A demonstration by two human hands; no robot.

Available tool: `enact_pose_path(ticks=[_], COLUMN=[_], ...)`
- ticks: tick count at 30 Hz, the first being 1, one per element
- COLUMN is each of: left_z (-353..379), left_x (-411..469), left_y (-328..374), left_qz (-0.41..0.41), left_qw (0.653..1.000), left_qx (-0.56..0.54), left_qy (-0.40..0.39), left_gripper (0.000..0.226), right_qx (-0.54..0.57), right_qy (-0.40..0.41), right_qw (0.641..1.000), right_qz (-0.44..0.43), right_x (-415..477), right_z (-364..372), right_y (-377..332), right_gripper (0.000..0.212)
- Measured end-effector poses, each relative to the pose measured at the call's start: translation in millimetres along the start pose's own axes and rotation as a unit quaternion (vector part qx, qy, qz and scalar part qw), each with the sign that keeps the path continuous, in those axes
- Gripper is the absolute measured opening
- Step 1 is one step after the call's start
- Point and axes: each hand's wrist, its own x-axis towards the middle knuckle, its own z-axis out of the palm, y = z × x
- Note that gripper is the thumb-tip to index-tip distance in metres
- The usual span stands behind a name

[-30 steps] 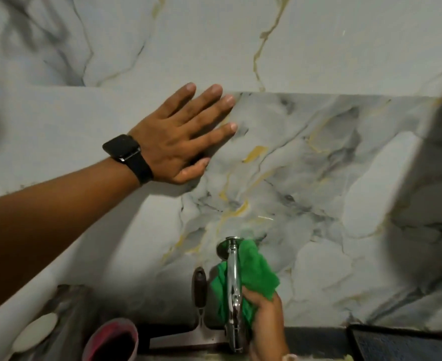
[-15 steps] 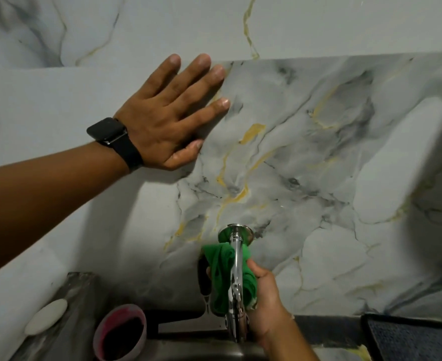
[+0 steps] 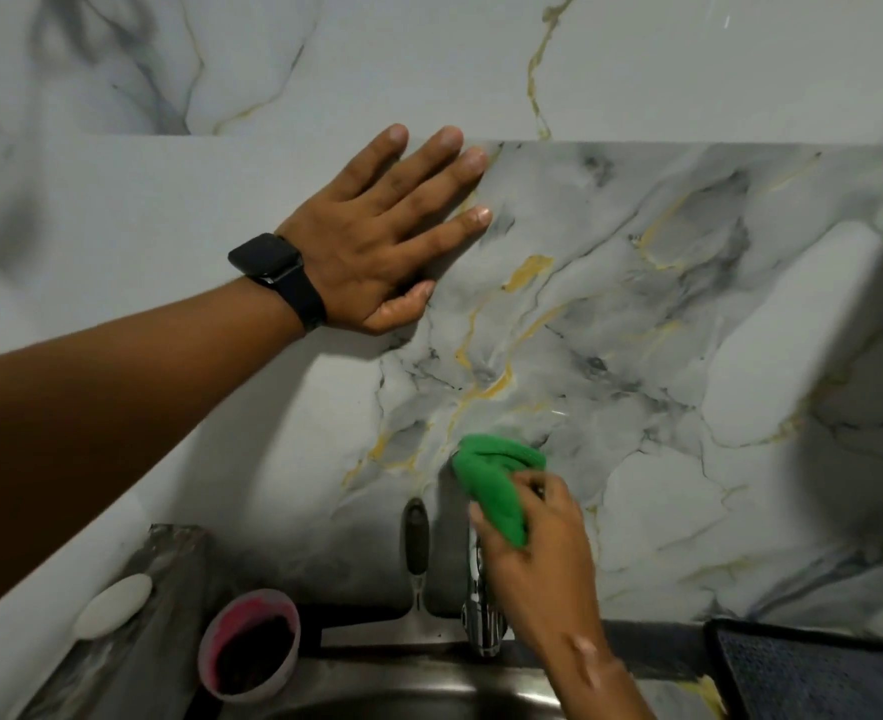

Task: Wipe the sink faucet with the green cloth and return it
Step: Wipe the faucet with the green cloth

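Note:
A chrome faucet (image 3: 481, 610) juts from the marble wall above the steel sink (image 3: 418, 698). My right hand (image 3: 538, 558) grips the bunched green cloth (image 3: 496, 480) and presses it over the faucet's base where it meets the wall, hiding the top of the faucet. Only the lower spout shows below my fingers. My left hand (image 3: 377, 236), with a black watch on the wrist, lies flat against the wall higher up and to the left, fingers spread and holding nothing.
A squeegee with a dark handle (image 3: 416, 543) leans on the wall left of the faucet. A pink cup (image 3: 249, 646) and a white soap bar (image 3: 114, 605) sit at the sink's left. A dark mat (image 3: 813, 672) lies at the right.
My right hand has slid the green cloth up the faucet, from around the spout's middle to its wall end. The left hand stays flat on the wall.

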Motion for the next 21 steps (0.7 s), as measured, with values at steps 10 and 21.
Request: enact_pose_path(ticks=[10,21], left_z=[1,-2], left_x=[-1,-1], left_y=[-2,-2], left_qz=[0.005,0.006], left_qw=[1.0,1.0], left_qx=[-0.013,-0.014], left_qy=[-0.003,0.005], left_gripper=[0.072,0.07], right_qx=[-0.641,0.402], right_qy=[-0.201,-0.05], right_qw=[0.682,0.859], right_qz=[-0.29,0.313], right_x=[32,-4], right_z=[28,3], right_y=[-77,-25], right_gripper=[0.051,0.045])
